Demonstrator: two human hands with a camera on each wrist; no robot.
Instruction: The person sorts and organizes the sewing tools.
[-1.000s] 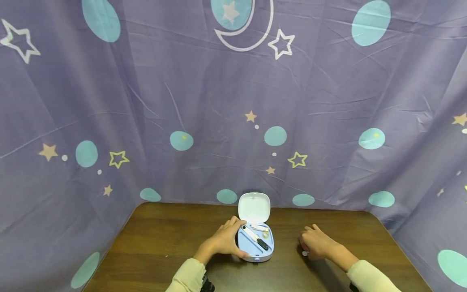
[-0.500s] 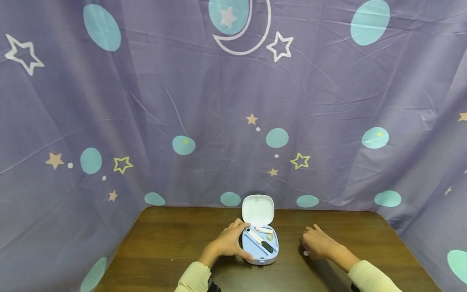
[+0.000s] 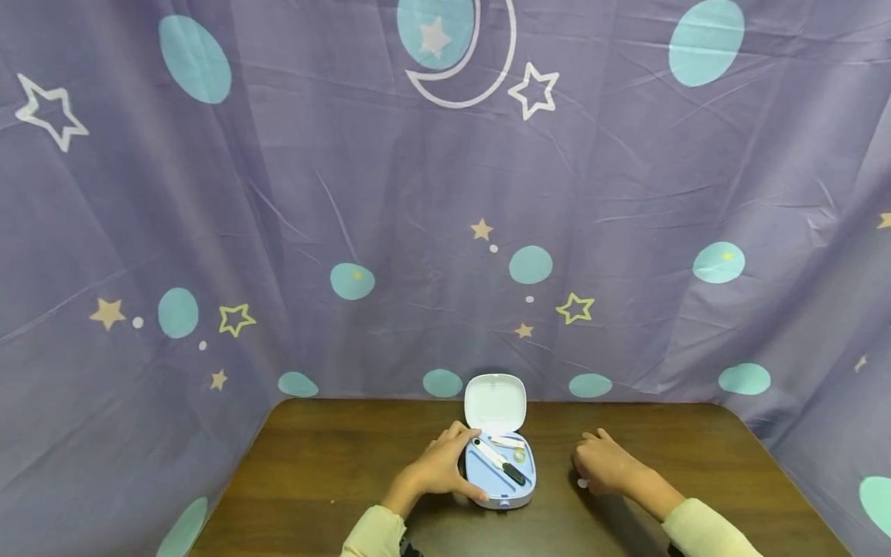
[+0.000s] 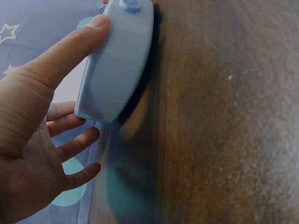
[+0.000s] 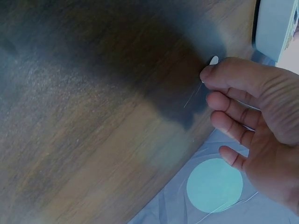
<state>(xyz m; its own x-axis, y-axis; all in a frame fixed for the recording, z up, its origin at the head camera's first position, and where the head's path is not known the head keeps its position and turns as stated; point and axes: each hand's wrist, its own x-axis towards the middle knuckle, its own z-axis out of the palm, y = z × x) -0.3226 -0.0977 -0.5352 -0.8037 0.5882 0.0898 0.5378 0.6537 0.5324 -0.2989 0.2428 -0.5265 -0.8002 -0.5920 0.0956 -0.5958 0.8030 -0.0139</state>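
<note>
Holding: left hand (image 3: 440, 469) grips the near-left side of the pale blue case (image 3: 503, 481); thumb along the front edge near the round button (image 4: 130, 4), fingers curled round the far left side
Case: sits on the brown table (image 3: 327, 464), centre, near the back edge; white lid (image 3: 495, 403) raised upright at the far side
Contents: a long white tool with a black end (image 3: 498, 460) lies diagonally in the tray; a small ring-shaped piece (image 3: 519, 455) just beside it, toward the right; other bits too small to tell
Right hand (image 3: 607, 465): rests on the table, well apart from the case, to its right; fingers loosely bent, thumb tip touching a tiny white piece (image 5: 214, 60) on the wood; cannot tell whether it pinches it
Backdrop: purple cloth (image 3: 278, 193) with stars, teal dots, a moon
</note>
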